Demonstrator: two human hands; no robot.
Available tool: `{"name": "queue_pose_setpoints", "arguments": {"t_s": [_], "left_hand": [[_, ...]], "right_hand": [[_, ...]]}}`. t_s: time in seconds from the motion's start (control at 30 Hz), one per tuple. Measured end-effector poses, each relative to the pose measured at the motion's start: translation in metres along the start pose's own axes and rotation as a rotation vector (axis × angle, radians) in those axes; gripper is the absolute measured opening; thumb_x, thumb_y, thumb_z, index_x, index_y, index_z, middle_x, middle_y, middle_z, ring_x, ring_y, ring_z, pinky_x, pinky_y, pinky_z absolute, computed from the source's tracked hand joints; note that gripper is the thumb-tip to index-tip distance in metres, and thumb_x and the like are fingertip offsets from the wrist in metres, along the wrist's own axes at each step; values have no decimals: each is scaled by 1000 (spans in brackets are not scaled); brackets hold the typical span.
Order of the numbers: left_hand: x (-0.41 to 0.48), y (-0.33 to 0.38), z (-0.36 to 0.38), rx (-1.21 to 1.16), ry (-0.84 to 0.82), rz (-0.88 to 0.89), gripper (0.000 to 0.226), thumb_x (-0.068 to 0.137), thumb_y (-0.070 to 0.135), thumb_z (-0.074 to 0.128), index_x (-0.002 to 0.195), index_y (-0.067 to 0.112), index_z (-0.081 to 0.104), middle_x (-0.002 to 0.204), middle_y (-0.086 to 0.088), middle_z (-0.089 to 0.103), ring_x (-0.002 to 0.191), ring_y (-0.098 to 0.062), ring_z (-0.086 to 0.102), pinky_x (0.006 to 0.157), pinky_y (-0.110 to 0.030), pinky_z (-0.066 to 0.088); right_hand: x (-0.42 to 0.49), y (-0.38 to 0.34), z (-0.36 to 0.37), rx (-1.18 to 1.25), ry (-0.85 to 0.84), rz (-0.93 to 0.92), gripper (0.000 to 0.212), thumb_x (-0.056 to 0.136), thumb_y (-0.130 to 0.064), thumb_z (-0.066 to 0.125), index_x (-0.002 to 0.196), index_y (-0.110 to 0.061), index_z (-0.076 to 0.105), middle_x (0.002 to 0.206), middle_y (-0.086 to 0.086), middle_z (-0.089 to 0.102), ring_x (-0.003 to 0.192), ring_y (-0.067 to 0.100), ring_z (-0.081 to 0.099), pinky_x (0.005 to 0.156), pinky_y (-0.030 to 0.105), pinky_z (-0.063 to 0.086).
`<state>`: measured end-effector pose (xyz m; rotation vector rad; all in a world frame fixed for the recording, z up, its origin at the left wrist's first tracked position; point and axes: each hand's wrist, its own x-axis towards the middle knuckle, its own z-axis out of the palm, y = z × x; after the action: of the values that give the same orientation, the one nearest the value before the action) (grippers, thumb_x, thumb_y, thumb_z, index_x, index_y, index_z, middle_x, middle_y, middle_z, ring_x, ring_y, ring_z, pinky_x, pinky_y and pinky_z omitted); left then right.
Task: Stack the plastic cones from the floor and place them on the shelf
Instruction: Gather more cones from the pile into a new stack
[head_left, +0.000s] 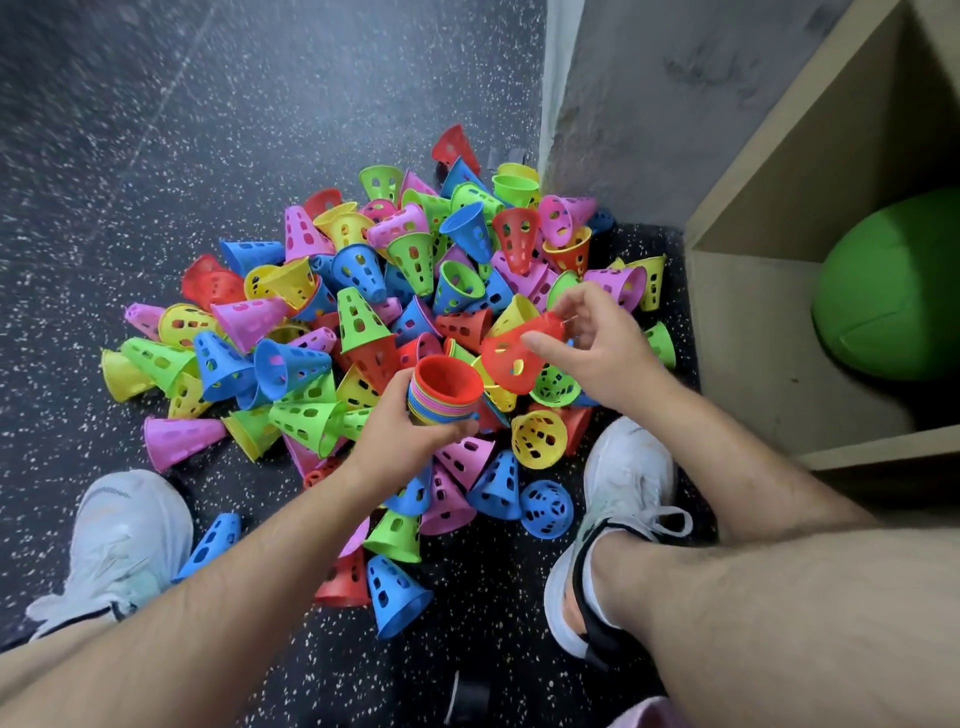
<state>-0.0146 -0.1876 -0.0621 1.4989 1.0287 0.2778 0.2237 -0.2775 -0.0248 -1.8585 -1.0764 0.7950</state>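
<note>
Now your left hand (410, 431) wraps the stack (444, 392) at frame centre; your right hand (597, 353) pinches 1 red cone (511, 358) just beside it. Turn its wide mouth upward, then nest it squarely.

Two hands: the left hand (400, 431) at 6 o'clock of the heap, the right hand (597, 348) at 4 o'clock. One nested stack of cones (444, 392); the number of cones in it cannot be told. One single red cone (511, 358) beside it. Loose cones (358, 317) on the floor (156, 130): many dozens, too overlapped to count exactly, in six colours. Two white shoes (623, 483), at 7 and 5 o'clock. One green ball (893, 291) in one shelf (753, 312), at 3 o'clock.
</note>
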Motion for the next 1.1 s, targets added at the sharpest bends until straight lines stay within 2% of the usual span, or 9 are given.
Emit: {"name": "queue_pose_setpoints", "arguments": {"t_s": [0.1,0.2,0.27,0.4,0.53,0.7,0.83,0.93,1.1], "left_hand": [[3,2,-1,-7,-7,2,67,76,9,90,131,17,52,113,-4,67,84,5,67,69,-9,50],[6,7,-1,-17,-4,19,69,75,10,91,131,20,52,115,-2,68,87,3,69,70,-8,51],[8,9,-1,-20,-4,29,71,74,13,92,131,24,52,114,1,69,90,-1,70,72,-9,52],[9,10,1,14,-15,56,75,72,17,94,134,26,52,116,6,69,95,-3,71,77,-14,55],[7,9,3,15,-31,64,72,73,17,94,132,24,53,115,3,68,95,-7,72,81,-23,59],[6,7,6,22,-65,49,71,74,19,94,132,25,53,115,0,68,95,-11,73,86,-32,62],[5,7,8,20,-69,33,72,73,16,94,131,23,53,115,-1,68,93,-9,72,79,-23,59],[4,11,11,4,-72,26,71,74,9,92,132,19,52,112,-2,68,86,-3,72,71,-16,56],[6,13,16,-27,-66,34,70,74,12,92,132,19,52,112,-1,70,89,-7,73,73,-17,57]], "right_hand": [[5,-7,7,142,48,-51,40,81,-49,78,111,-39,54,111,-4,63,102,14,66,90,41,57],[3,-12,15,193,-76,-58,52,86,-31,78,131,-31,52,116,0,60,100,15,69,87,35,58],[0,-12,17,93,-174,-80,59,87,-26,77,138,-29,49,116,-3,57,101,12,66,89,30,55],[-2,-19,15,-204,-301,-145,71,87,-29,73,146,-46,38,111,-7,47,103,10,54,97,31,49],[-1,-30,12,-313,-370,-169,70,85,-44,73,141,-59,34,119,-10,42,104,6,54,95,29,50],[1,-29,17,-332,-339,-201,59,81,-52,76,129,-49,41,125,-18,49,98,2,55,91,34,52],[-1,-25,17,-252,-162,-212,55,78,-47,79,109,-36,36,119,-3,58,91,13,62,82,40,55],[-5,-28,18,-82,-23,-212,49,79,-35,82,98,-26,37,125,-6,56,96,10,66,85,33,56],[-9,-20,24,-156,-93,-188,44,82,-48,74,103,-30,39,127,-15,55,109,11,61,91,42,52]]}}
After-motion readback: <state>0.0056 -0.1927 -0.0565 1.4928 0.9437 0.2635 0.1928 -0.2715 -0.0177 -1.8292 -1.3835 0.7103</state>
